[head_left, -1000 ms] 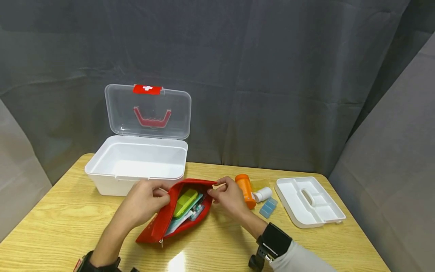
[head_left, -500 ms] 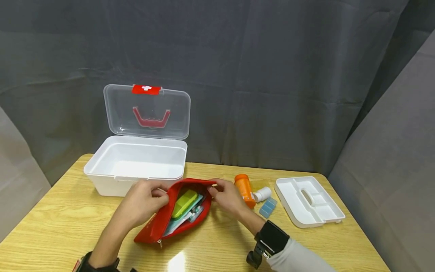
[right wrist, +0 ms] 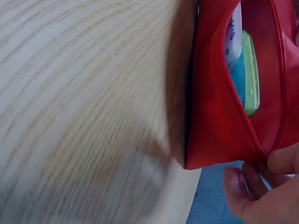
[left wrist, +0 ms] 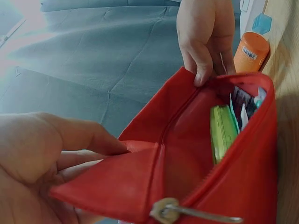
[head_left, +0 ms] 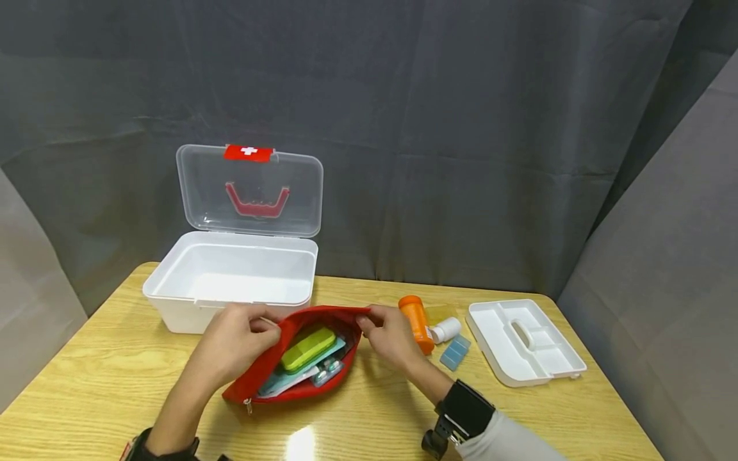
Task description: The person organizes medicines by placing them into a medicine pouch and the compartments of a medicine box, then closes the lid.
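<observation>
A red zippered pouch (head_left: 259,371) stands with its mouth spread wide at the front middle of the table. My left hand (head_left: 233,339) pinches the left end of its upper edge, as the left wrist view also shows. At the other end, my right hand (head_left: 392,336) holds the same edge between thumb and fingers. Inside lie a lime-green plastic case (head_left: 310,349), a flat light-blue packet (head_left: 279,382) and small clear items (head_left: 327,371). The zipper pull (head_left: 248,404) hangs at the lower left corner. Deeper contents are hidden.
Behind the pouch is a white box (head_left: 193,314), its clear lid (head_left: 302,192) raised. To the right lie an orange pill bottle (head_left: 415,320), a white bottle (head_left: 446,330), a blue pill organizer (head_left: 455,352) and a white compartment tray (head_left: 490,326) with a handle.
The pouch's mouth has widened and tipped toward the head camera, showing more of the contents. My left hand has shifted slightly left; the right hand has stayed nearly still.
</observation>
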Available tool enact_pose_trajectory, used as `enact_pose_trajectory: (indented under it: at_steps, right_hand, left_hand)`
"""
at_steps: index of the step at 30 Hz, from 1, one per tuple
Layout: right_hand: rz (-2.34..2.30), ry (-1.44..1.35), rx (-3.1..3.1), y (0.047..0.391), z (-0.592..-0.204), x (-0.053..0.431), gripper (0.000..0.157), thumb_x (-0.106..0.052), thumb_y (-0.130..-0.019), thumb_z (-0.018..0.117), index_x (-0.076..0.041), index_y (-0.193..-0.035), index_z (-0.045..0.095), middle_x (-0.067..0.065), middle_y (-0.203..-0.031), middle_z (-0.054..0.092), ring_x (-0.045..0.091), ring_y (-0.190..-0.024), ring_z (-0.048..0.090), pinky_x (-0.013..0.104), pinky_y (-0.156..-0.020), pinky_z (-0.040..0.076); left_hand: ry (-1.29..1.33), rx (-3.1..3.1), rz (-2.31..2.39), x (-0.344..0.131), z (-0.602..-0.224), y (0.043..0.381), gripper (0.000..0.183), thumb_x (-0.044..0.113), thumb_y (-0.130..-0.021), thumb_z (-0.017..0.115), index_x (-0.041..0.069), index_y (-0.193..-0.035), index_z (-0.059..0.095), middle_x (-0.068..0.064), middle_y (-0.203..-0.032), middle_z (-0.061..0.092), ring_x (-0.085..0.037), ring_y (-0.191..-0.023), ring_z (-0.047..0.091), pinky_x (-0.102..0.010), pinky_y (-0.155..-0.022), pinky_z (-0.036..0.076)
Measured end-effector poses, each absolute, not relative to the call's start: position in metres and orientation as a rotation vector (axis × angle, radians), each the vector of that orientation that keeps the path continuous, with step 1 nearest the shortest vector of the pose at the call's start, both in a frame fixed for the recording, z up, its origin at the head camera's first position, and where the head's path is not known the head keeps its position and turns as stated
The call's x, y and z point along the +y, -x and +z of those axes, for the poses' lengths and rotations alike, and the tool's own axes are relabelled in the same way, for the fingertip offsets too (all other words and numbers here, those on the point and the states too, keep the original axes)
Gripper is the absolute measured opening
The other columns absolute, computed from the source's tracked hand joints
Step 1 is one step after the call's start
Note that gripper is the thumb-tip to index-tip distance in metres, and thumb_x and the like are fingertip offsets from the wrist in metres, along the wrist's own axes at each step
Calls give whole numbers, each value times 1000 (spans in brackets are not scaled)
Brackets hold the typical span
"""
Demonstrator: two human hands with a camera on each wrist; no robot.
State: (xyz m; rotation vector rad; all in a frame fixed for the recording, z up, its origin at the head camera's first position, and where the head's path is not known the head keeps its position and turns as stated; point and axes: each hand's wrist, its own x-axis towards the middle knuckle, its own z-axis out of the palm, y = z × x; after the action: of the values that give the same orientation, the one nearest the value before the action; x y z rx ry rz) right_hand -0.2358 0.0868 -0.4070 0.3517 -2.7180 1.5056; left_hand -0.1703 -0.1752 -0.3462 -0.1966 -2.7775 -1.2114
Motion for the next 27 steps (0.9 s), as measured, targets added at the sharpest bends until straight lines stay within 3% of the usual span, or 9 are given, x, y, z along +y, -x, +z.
enact_pose_trajectory:
  at_steps: [4, 8, 14, 17, 21, 27]
  right_hand:
    - [1469, -354, -2740, 233, -402, 89, 15, -13, -99, 62, -8, -88, 72, -2, -70, 58, 13, -64, 45, 24, -59, 35]
    - [1474, -360, -2754, 230, -399, 90, 22, -15, -100, 61, -8, -79, 64, -4, -62, 44, 12, -56, 38, 23, -53, 28]
    - [1510, -357, -2695, 230, -403, 93, 21, -13, -99, 62, -7, -79, 65, 7, -72, 65, 20, -66, 61, 24, -58, 46]
    - [1531, -342, -2667, 230, -405, 94, 20, -12, -99, 62, -6, -82, 68, 7, -77, 70, 26, -74, 68, 26, -63, 54]
    - [1506, -325, -2661, 230, -404, 96, 21, -14, -100, 63, -7, -81, 68, 5, -74, 68, 21, -67, 66, 26, -61, 54]
    - [1486, -306, -2655, 228, -404, 100, 23, -16, -100, 64, -8, -78, 66, 6, -67, 66, 13, -59, 62, 24, -56, 51]
  left_hand:
    - [170, -2788, -1229, -180, -346, 171, 17, 12, -89, 65, 15, -98, 78, 4, -85, 76, -11, -80, 65, -29, -74, 51]
    - [166, -2806, -1232, -184, -344, 172, 14, 18, -92, 69, 16, -101, 79, 4, -87, 77, -12, -85, 68, -34, -80, 53]
    - [312, -2874, -1303, -192, -342, 168, 23, 24, -91, 75, 14, -111, 75, 1, -95, 75, -13, -90, 69, -33, -81, 56]
    - [465, -2933, -1330, -200, -341, 166, 32, 28, -88, 78, 13, -116, 72, 1, -102, 73, -15, -93, 68, -33, -80, 56]
    - [605, -3027, -1336, -213, -340, 161, 34, 29, -87, 78, 14, -116, 71, 2, -103, 72, -15, -93, 65, -33, -79, 53]
    - [709, -3027, -1352, -232, -342, 161, 15, 18, -91, 73, 12, -104, 73, 3, -91, 72, -11, -85, 64, -27, -73, 49]
